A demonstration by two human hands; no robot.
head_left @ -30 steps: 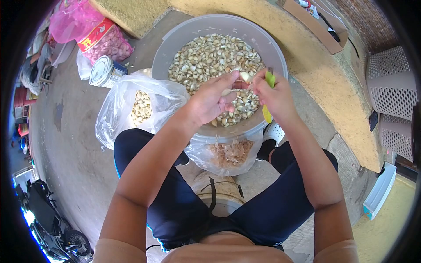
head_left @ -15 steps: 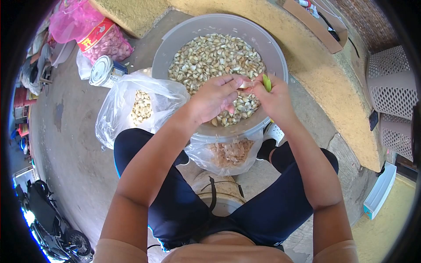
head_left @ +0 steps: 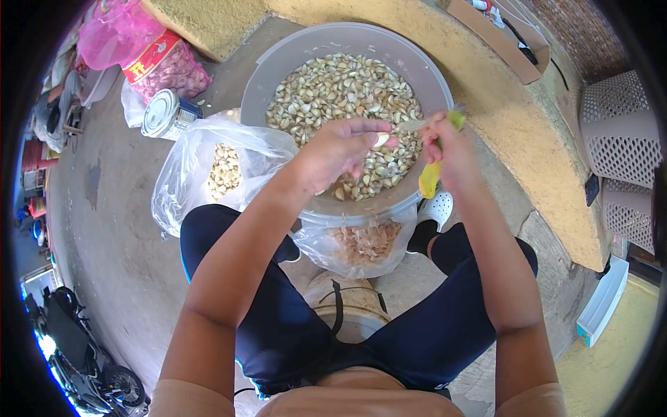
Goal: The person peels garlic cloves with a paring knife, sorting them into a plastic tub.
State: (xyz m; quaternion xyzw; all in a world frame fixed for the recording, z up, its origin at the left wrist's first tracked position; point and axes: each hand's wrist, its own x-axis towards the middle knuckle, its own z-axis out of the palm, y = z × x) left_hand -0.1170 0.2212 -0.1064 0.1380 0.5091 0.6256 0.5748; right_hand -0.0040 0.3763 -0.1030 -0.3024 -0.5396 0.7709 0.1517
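My left hand (head_left: 340, 153) is over the tub, with a pale, peeled-looking garlic clove (head_left: 381, 140) pinched between thumb and fingers. To its right, my right hand (head_left: 451, 149) is closed around what looks like a small knife with a yellow-green handle (head_left: 429, 179); its blade is too blurred to make out. A thin, whitish strip that looks like garlic skin (head_left: 412, 125) sticks out from the right fingertips toward the left hand. Below both hands, a large grey tub (head_left: 260, 83) holds many garlic cloves (head_left: 340, 90), apparently in water.
Left of the tub, a clear plastic bag (head_left: 180, 167) contains peeled cloves. Another bag with brown skins (head_left: 368, 243) hangs at the tub's front, above a bucket (head_left: 347, 295). A can (head_left: 163, 115) and pink mesh sack (head_left: 174, 69) stand farther left. A yellow ledge (head_left: 514, 132) curves behind.
My right hand has moved slightly right, away from my left, and turned so more of the yellow handle shows. The whitish strip now stretches between them, and the clove is visible in my left fingers.
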